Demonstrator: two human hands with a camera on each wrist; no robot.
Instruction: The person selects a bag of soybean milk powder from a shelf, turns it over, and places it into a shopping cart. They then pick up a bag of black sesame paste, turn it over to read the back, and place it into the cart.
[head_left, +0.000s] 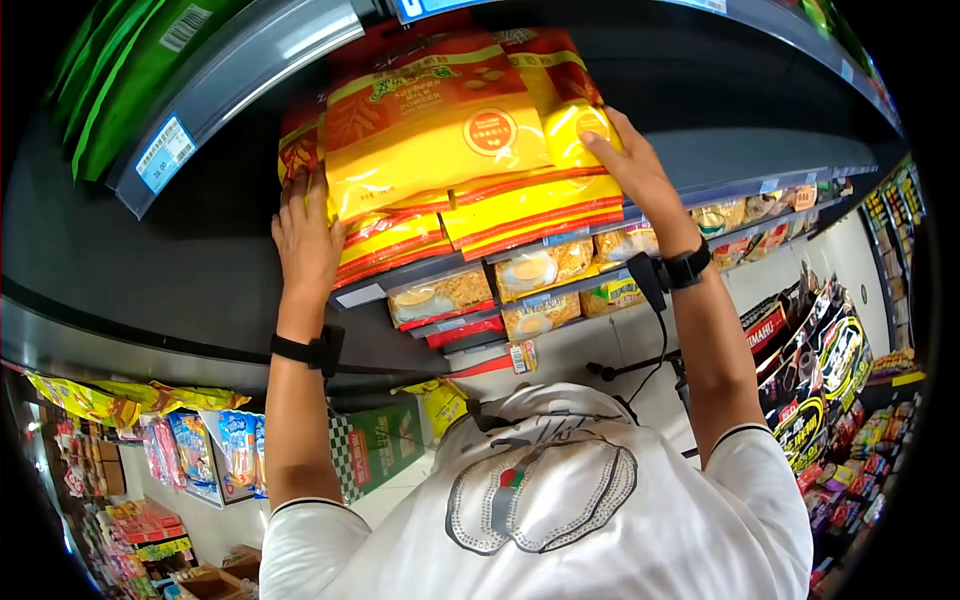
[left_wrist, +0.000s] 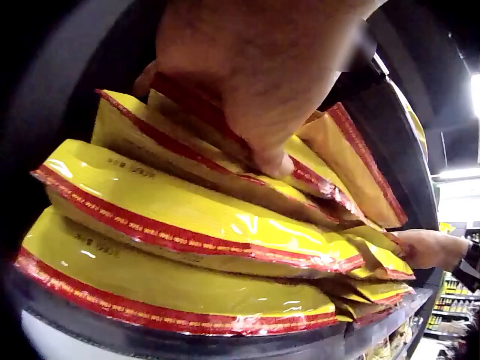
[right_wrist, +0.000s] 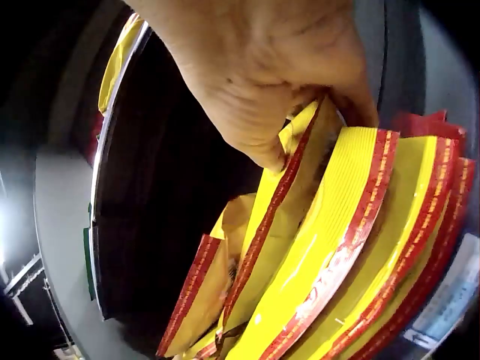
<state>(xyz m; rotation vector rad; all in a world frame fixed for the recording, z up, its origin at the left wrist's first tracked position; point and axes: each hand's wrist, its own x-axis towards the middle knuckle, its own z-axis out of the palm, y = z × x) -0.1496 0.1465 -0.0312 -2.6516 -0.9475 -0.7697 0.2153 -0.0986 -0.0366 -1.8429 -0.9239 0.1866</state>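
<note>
Yellow and red bags of soybean milk powder [head_left: 430,120] lie stacked on a dark shelf, their sealed edges facing the front. At the stack's left side, my left hand [head_left: 308,235] grips the edge of an upper bag; in the left wrist view the thumb presses on the bag [left_wrist: 225,154] and most fingers are hidden behind the hand. On the opposite side, my right hand [head_left: 632,165] holds an upper bag by its corner. The right wrist view shows thumb and fingers on either side of that bag [right_wrist: 274,217]. Lower bags [left_wrist: 187,217] lie flat beneath.
Green bags [head_left: 130,70] stand on the shelf above, at upper left, behind a metal rail with a price tag [head_left: 165,152]. Packs of noodles [head_left: 545,270] fill lower shelves. A dark shelf surface [head_left: 180,260] extends left of the stack. Black bags [head_left: 820,370] stand at right.
</note>
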